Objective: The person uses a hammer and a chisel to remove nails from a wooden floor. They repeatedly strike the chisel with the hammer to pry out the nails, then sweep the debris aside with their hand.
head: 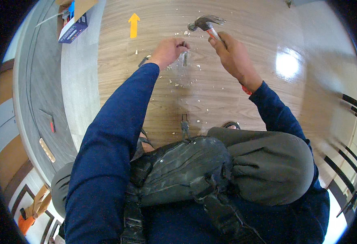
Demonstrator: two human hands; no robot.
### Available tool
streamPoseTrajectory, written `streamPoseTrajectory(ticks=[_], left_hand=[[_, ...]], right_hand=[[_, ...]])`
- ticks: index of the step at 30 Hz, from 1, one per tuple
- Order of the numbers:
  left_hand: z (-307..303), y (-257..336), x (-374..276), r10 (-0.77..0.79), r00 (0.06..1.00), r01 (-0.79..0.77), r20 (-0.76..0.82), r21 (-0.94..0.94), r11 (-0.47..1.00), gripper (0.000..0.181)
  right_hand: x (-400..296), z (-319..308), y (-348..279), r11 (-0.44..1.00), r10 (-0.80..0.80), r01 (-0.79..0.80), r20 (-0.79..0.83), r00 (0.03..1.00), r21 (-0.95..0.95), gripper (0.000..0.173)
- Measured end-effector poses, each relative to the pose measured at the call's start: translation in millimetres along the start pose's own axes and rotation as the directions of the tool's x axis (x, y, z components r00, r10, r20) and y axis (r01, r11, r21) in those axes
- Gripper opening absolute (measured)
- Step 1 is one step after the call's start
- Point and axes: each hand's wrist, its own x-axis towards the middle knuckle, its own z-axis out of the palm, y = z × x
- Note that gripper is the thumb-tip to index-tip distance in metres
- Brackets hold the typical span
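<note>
My left hand [174, 50] is low over the wood-look floor [227, 103], fingers pinched on a small dark tool seen nearly end-on, perhaps a chisel. Just below those fingers, a narrow rectangular recess [185, 59] shows in the floor. In my right hand [231, 56] is a claw hammer [207, 23], gripped by its red and grey handle. Its head is up and to the right of my left hand, apart from it. Pale chips [176, 84] and dust are scattered around the recess. A dark narrow object [143, 61] lies by my left wrist, partly hidden.
An open cardboard box [73, 30] with tools stands at upper left. A try square [51, 122] and a small wooden piece [47, 150] lie on a grey surface [56, 88]. A yellow arrow [133, 26] marks the floor. A black waist bag [184, 167] rests at my lap.
</note>
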Motion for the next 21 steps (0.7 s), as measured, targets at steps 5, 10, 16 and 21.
streamPoseTrajectory(ticks=[5, 10, 16, 21], left_hand=[[-2.7, 9.6, -0.5, -0.005, 0.998, 0.007, -0.07, 0.027, 1.0, 0.02], [-4.3, 10.4, -12.0, -0.103, 0.986, 0.085, -0.128, -0.139, 0.987, 0.018], [2.3, 8.2, -19.9, -0.165, 0.977, 0.137, -0.135, -0.198, 0.971, 0.015], [-1.0, 18.6, -20.4, -0.211, 0.97, 0.188, -0.116, -0.183, 0.965, 0.016]], right_hand=[[-13.7, 11.1, 10.6, 0.998, -0.045, 0.049, -0.093, 0.995, 0.035, 0.037], [-22.5, 7.0, 5.4, 0.997, 0.002, 0.004, -0.083, 0.997, 0.078, 0.034], [-24.6, 19.1, 21.2, 0.991, -0.004, 0.024, -0.156, 0.988, 0.128, 0.033], [-26.9, 18.4, 17.7, 0.99, -0.027, 0.051, -0.181, 0.983, 0.13, 0.032]])
